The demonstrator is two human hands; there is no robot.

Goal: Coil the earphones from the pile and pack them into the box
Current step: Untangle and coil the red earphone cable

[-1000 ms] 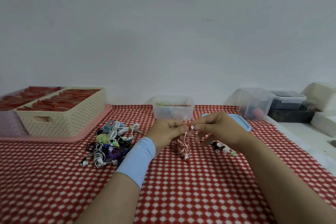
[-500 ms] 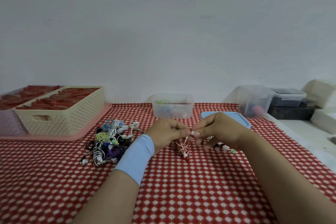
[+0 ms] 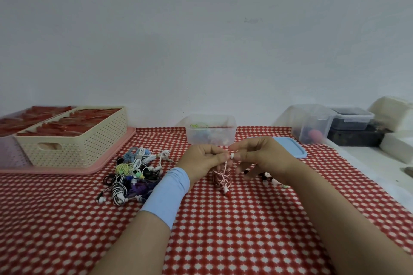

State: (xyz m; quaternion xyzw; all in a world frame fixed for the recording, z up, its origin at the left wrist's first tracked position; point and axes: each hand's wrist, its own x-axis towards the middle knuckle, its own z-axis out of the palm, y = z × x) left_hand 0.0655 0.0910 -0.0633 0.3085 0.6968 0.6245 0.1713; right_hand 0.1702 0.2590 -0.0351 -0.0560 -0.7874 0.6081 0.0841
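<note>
Left hand (image 3: 202,159) & right hand (image 3: 261,156) both pinch the bud end of the red-white earphones (image 3: 221,176) so the cord hangs down, prob ready to wind. Pile (image 3: 134,174) sits at 9 o'clock of hands, box (image 3: 211,131) at 12

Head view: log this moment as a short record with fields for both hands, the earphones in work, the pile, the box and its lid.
left hand: pinches the red-and-white earphones at a white bud
right hand: pinches the same bud from the other side
red-and-white earphones: cord hangs bunched below both hands
pile: tangled mixed earphones, left of the left wrist
box: clear, open, behind the hands, earphones inside
lid: blue, lying flat right of the box
</note>
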